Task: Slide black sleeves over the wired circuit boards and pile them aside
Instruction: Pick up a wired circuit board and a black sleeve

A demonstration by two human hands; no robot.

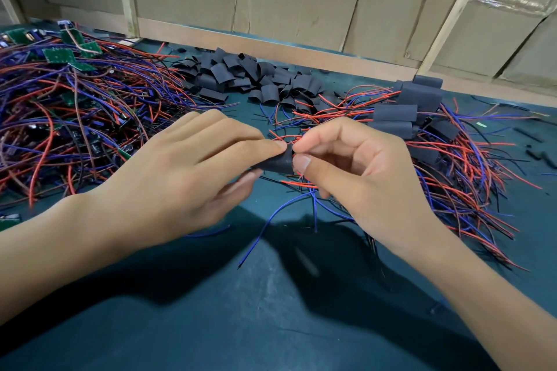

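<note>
Both hands meet over the middle of the dark green table (211, 310). Between them is a black sleeve (278, 163), with red and blue wires trailing out below and to the right. My left hand (180, 172) grips the sleeve's left end between thumb and fingers. My right hand (346, 166) pinches its right end with thumb and forefinger. The board inside the sleeve is hidden. A tangle of bare green wired boards (69, 105) lies at the left. Loose black sleeves (250, 78) are heaped at the back centre. Sleeved boards (419, 111) are piled at the right.
Cardboard boxes (295, 0) and wooden battens wall off the table's far edge. Wires from the right pile (470, 196) spread toward the near right. A few small black scraps (539, 156) lie at the far right.
</note>
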